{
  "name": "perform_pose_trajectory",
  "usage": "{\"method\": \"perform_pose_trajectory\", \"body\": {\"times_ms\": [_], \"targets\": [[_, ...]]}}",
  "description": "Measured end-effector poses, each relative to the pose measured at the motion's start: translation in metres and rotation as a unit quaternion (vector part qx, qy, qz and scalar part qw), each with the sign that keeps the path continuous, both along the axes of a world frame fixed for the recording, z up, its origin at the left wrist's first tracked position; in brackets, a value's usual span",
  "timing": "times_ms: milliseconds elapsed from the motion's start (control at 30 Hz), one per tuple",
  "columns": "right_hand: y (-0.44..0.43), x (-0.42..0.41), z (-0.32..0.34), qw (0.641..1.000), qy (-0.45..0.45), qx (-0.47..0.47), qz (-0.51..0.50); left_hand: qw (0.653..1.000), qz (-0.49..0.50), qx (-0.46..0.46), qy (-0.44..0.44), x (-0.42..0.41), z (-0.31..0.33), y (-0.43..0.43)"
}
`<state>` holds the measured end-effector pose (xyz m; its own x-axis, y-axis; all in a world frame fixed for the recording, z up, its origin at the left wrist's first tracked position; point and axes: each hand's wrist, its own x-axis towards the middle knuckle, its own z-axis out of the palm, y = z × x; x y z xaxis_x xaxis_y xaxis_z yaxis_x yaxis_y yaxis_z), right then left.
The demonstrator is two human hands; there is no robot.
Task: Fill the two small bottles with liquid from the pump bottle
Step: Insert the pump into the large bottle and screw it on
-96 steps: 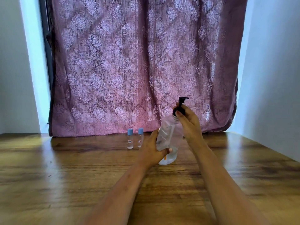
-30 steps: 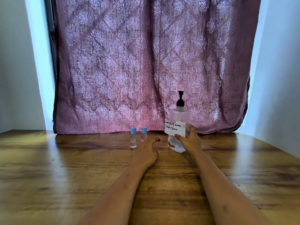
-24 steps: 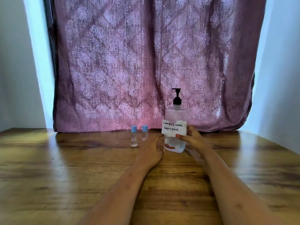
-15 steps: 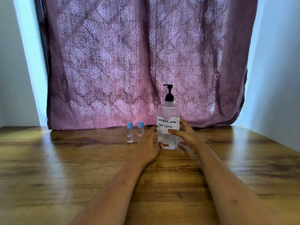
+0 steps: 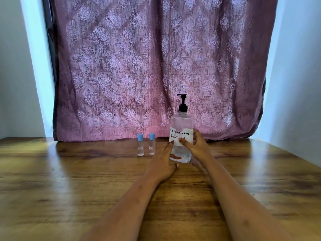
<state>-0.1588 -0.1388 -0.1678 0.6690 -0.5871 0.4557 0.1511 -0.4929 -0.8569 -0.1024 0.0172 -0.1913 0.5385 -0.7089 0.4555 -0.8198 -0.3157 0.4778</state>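
— Why both hands at the pump bottle [image 5: 181, 136]?

— My right hand [image 5: 195, 146] wraps it so it stands upright on the bench [image 5: 69, 180]; my left hand [image 5: 163, 162] rests spread beside it (holding nothing). The two small bottles [image 5: 146, 144] wait capped just left.

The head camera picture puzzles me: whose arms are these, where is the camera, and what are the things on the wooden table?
No machine here: these are a person's two bare arms. The camera sits on the person's head and looks forward and down, so the arms reach in from the bottom edge. On the wooden table, before a mauve curtain, stand two small bottles with blue caps, one left of the other, both still capped. Right of them stands a clear pump bottle labelled as contact lens solution. The right hand wraps its side; the left hand touches it with open fingertips.
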Motion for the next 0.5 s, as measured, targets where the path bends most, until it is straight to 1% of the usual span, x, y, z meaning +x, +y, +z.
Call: {"method": "perform_pose_trajectory", "body": {"times_ms": [100, 200, 300, 400, 500], "targets": [[-0.002, 0.001, -0.003, 1.000, 0.012, -0.004, 0.001, 1.000, 0.005, 0.017, -0.004, -0.002, 0.000, -0.001], [-0.001, -0.001, -0.005, 1.000, 0.014, 0.007, 0.003, 1.000, 0.013, 0.015, -0.007, -0.006, 0.002, 0.000], [0.002, -0.004, -0.005, 1.000, -0.002, 0.029, 0.005, 1.000, 0.014, 0.004, -0.003, -0.007, 0.002, 0.001], [0.007, -0.008, -0.001, 0.999, -0.019, 0.036, -0.019, 1.000, 0.020, -0.003, -0.006, -0.008, 0.004, 0.005], [0.013, -0.007, -0.002, 0.999, -0.027, -0.007, -0.024, 0.999, 0.039, -0.002, -0.013, -0.011, 0.006, 0.014]]}}
